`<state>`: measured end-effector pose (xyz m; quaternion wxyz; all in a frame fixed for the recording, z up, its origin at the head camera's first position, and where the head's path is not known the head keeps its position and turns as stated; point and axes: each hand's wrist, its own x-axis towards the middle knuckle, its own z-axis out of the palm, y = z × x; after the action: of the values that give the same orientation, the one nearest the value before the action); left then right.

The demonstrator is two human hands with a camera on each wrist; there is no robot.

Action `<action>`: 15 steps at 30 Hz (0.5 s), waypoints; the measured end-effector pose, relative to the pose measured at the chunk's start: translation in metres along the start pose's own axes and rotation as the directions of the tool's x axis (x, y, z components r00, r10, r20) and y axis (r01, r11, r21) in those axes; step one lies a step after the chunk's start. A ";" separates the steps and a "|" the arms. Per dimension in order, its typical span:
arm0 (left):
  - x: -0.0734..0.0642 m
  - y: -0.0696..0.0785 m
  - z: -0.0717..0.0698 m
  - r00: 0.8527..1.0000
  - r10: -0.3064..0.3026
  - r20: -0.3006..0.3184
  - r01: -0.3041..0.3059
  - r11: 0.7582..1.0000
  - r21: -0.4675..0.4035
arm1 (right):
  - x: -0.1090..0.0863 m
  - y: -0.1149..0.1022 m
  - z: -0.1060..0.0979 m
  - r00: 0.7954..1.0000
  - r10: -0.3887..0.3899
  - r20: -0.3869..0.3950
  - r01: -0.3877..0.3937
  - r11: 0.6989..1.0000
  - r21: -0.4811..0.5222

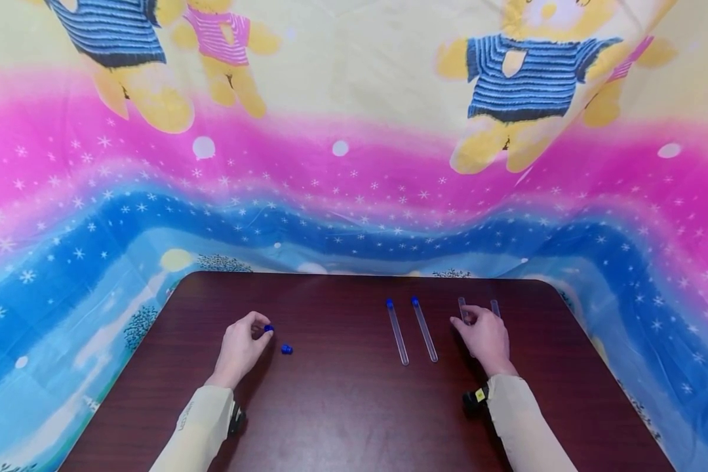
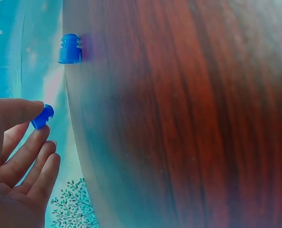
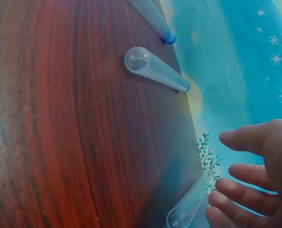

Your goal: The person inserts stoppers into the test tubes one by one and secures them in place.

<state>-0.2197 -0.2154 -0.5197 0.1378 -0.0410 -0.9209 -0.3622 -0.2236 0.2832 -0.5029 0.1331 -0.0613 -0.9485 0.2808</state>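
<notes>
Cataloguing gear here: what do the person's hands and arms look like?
The left hand and right hand are ungloved. The left sleeve and right sleeve are pale cream, the left with small dark lettering. The left wrist device and right wrist device are black, the latter with a yellow label.

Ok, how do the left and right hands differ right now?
Grip: left hand pinches a blue cap between thumb and finger; right hand holds nothing, thumb and fingers apart.
Surroundings: left hand is beside a loose cap; right hand partly hides two clear tubes with no caps showing.
Shared: both have pale sleeves and dark wrist devices.
</notes>
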 end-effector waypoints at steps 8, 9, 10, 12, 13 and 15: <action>0.000 0.001 0.000 1.000 0.012 -0.004 -0.012 1.000 0.017 | -0.001 0.005 -0.003 1.000 0.031 -0.001 -0.031 1.000 -0.003; 0.000 0.001 0.000 1.000 0.015 -0.006 -0.015 1.000 0.019 | -0.001 0.005 -0.003 0.999 0.033 0.000 -0.033 0.999 -0.004; 0.000 0.001 0.001 1.000 0.020 -0.009 -0.020 0.999 0.025 | -0.001 0.006 -0.004 0.999 0.036 0.002 -0.036 0.999 -0.005; 0.000 0.002 0.001 0.999 0.031 -0.015 -0.031 0.999 0.033 | -0.002 0.007 -0.004 0.999 0.040 0.007 -0.040 0.999 -0.008; 0.000 0.002 0.001 0.999 0.037 -0.018 -0.036 0.999 0.038 | -0.002 0.008 -0.005 0.999 0.046 0.011 -0.045 0.999 -0.010; 0.000 0.002 0.001 0.999 0.047 -0.022 -0.046 0.998 0.043 | -0.002 0.009 -0.005 0.998 0.058 0.023 -0.057 0.998 -0.012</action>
<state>-0.2196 -0.2130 -0.5189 0.1576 -0.0556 -0.9255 -0.3398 -0.2203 0.2928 -0.5044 0.1136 -0.0861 -0.9494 0.2800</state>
